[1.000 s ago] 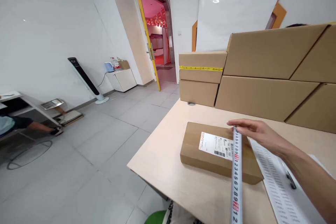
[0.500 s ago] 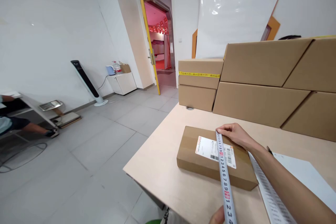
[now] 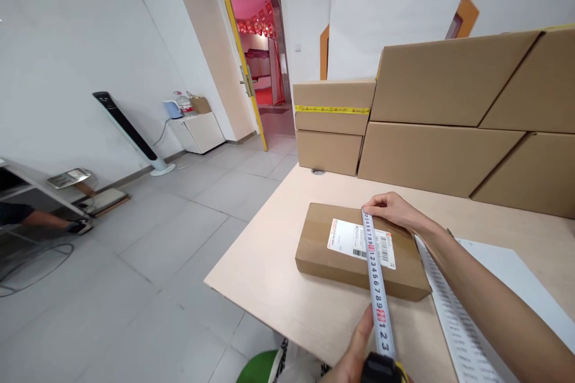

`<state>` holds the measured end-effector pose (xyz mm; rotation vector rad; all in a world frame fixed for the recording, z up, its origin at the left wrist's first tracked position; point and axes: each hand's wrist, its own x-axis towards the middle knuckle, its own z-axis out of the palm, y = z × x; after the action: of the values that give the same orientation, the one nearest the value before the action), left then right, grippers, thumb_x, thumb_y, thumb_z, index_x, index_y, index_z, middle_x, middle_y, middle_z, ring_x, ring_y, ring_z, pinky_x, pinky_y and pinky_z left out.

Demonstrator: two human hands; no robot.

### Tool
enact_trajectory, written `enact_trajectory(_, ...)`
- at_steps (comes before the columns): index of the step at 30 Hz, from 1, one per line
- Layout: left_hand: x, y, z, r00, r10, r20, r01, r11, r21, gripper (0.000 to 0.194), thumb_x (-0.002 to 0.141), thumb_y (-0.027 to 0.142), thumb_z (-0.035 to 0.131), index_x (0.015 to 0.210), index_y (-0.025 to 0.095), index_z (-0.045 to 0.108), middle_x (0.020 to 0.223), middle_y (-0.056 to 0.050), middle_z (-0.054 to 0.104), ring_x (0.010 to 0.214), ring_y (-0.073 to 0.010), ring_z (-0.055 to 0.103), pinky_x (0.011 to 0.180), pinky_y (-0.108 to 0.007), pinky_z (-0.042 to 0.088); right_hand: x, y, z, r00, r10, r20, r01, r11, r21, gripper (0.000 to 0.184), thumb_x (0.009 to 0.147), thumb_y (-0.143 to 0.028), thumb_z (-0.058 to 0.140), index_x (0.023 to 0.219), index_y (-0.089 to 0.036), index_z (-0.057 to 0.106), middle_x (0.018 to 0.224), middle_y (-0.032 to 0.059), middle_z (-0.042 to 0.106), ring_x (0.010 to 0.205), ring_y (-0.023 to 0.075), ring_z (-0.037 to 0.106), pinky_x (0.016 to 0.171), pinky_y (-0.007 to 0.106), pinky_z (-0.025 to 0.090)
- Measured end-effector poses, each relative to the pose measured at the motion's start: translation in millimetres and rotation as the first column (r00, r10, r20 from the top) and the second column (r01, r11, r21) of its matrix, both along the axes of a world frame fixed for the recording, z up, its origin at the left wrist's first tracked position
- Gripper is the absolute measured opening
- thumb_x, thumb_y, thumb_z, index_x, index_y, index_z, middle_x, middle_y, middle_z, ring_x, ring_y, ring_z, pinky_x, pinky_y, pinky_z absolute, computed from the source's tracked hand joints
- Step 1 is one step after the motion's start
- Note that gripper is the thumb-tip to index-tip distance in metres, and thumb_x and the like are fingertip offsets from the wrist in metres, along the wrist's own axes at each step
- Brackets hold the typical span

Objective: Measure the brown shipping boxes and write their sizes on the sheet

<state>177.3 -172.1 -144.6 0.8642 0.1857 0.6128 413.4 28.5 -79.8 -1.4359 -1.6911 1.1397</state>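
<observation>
A brown cardboard parcel [image 3: 314, 239] with a white shipping label [image 3: 344, 236] lies flat on the table. The silver blade of a tape measure [image 3: 376, 278] stretches across its top and past its near edge. At the parcel's far edge, my right hand [image 3: 393, 210] is closed, pinching the blade's end. My left hand [image 3: 354, 350], at the bottom of the view, is closed around the black and yellow case, which is partly cut off by the frame. The blade crosses the label.
Cardboard boxes [image 3: 440, 152] are stacked along the table's [image 3: 265, 269] far side. Printed sheets [image 3: 449, 311] lie under my right forearm. A green round object [image 3: 258, 368] is below the table edge. Across the floor are a scale [image 3: 105, 200], a tower fan [image 3: 130, 131] and a person's leg [image 3: 42, 218].
The view has tilted down and shifted right. My left hand and the tape's case have come further into view; my right hand stays at the parcel's far edge.
</observation>
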Motion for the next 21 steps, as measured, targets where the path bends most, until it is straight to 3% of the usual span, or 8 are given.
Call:
enact_trajectory(4,6.9,17.1,1.2,1.000,-0.018,-0.003,0.018,0.999,-0.030,0.122,0.062,0.049,0.085,0.154,0.032,0.007,0.113,-0.016,0.068,0.102,-0.0350,0.066,0.091,-0.049,0.043,0.8,0.3,0.3,1.000,0.013,0.003,-0.013,1.000,-0.003,0.027,0.068,-0.045,0.074,0.067,-0.018,0.072,0.074,0.0038,0.073,0.073,0.0186,0.065,0.071,0.030,0.049)
enact_trajectory(8,7.7,25.0,21.3,0.999,0.014,0.029,-0.011,0.995,-0.099,0.118,0.054,0.032,0.092,0.152,0.035,0.026,0.118,-0.013,0.063,0.098,-0.0316,0.067,0.085,-0.042,0.046,2.5,3.5,1.6,1.000,0.031,-0.006,-0.031,0.999,-0.039,0.026,0.067,-0.044,0.076,0.067,-0.018,0.072,0.075,0.0036,0.074,0.073,0.0184,0.065,0.071,0.030,0.049)
enact_trajectory(11,9.0,26.3,32.4,0.992,0.032,0.123,-0.008,0.982,-0.188,0.107,0.053,0.036,0.092,0.146,0.035,0.039,0.118,-0.010,0.059,0.091,-0.0276,0.068,0.079,-0.039,0.049,3.4,6.2,3.1,0.999,0.035,-0.002,-0.035,0.998,-0.056,0.026,0.064,-0.044,0.078,0.066,-0.018,0.072,0.078,0.0043,0.075,0.075,0.0191,0.066,0.073,0.030,0.050)
enact_trajectory(15,11.0,27.1,29.4,0.983,0.010,0.182,0.029,0.977,-0.213,0.106,0.051,0.037,0.093,0.144,0.034,0.042,0.118,-0.009,0.058,0.089,-0.0265,0.068,0.083,-0.042,0.050,4.3,8.1,3.9,0.999,0.039,-0.002,-0.039,0.997,-0.071,0.026,0.063,-0.044,0.079,0.065,-0.019,0.073,0.077,0.0041,0.075,0.075,0.0192,0.066,0.073,0.031,0.050)
enact_trajectory(21,9.3,24.5,24.3,0.991,0.023,0.132,0.014,0.962,-0.273,0.104,0.058,0.027,0.090,0.147,0.035,0.036,0.118,-0.010,0.060,0.091,-0.0259,0.068,0.081,-0.039,0.049,7.5,11.5,1.0,0.998,0.067,-0.014,-0.068,0.994,-0.084,0.024,0.065,-0.042,0.078,0.067,-0.019,0.074,0.076,0.0029,0.075,0.073,0.0177,0.065,0.071,0.029,0.050)
